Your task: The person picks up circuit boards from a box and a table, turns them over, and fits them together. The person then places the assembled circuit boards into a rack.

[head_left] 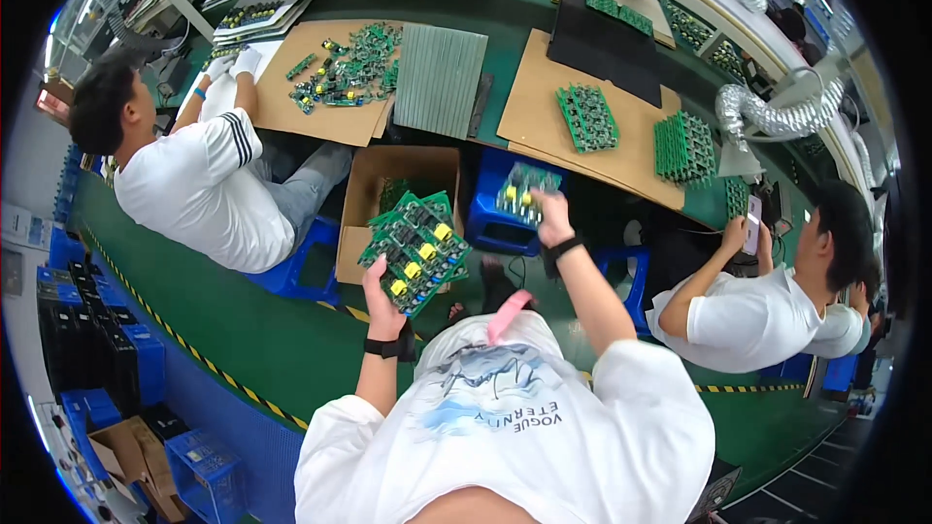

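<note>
My left hand [382, 293] is closed on the lower left edge of a stack of green circuit boards [417, 250] with yellow and black parts. The stack is tilted and hangs in front of an open cardboard box [365, 196], where more green boards show inside. In my right hand [555, 220] is a smaller green circuit board [525, 192] with yellow parts, gripped by its right edge and blurred by motion. That board is over a blue stool [490, 219]. Dark bands circle both my wrists.
Cardboard sheets on the green bench carry loose small boards [354, 68], a stack of grey-green strips [439, 78] and two board stacks [586, 118], [684, 148]. A seated person [209, 175] works at left; another [777, 301] at right holds a phone. Blue crates [206, 471] stand lower left.
</note>
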The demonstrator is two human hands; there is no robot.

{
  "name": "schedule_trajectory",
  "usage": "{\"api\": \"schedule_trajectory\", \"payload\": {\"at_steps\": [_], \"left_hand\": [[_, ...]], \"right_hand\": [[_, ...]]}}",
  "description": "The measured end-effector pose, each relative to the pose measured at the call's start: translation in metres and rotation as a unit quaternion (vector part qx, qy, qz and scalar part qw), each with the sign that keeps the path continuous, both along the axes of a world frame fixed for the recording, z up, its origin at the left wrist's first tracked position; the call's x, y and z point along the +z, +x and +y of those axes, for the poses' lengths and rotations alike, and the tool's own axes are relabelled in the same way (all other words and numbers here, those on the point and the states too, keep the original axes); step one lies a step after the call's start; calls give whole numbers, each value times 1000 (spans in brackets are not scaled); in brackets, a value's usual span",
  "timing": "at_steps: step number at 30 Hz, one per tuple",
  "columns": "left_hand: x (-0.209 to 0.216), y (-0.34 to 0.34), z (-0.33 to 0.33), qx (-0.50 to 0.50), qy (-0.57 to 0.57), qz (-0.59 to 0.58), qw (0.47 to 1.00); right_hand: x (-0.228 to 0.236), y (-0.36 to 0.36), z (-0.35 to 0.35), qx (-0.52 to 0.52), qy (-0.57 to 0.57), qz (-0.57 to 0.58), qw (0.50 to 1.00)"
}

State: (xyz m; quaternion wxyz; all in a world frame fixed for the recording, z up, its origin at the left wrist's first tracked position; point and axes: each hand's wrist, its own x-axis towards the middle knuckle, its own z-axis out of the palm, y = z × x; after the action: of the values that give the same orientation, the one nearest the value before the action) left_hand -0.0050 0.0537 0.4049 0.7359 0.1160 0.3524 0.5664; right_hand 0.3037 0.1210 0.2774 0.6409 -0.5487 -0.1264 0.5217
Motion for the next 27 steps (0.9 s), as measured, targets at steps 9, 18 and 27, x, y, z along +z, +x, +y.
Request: {"api": "schedule_trajectory", "payload": {"at_steps": [9,18,27], "left_hand": [[-26,72,104,-25,-5,63,998],[-23,138,186,-15,-22,118,993],[-32,157,220,-84,-6,161,983]], "right_hand": [[-45,55,204,-46,14,-111,993],[2,39,168,69,11,-178,982],[63,36,140,182,-23,180,966]]}}
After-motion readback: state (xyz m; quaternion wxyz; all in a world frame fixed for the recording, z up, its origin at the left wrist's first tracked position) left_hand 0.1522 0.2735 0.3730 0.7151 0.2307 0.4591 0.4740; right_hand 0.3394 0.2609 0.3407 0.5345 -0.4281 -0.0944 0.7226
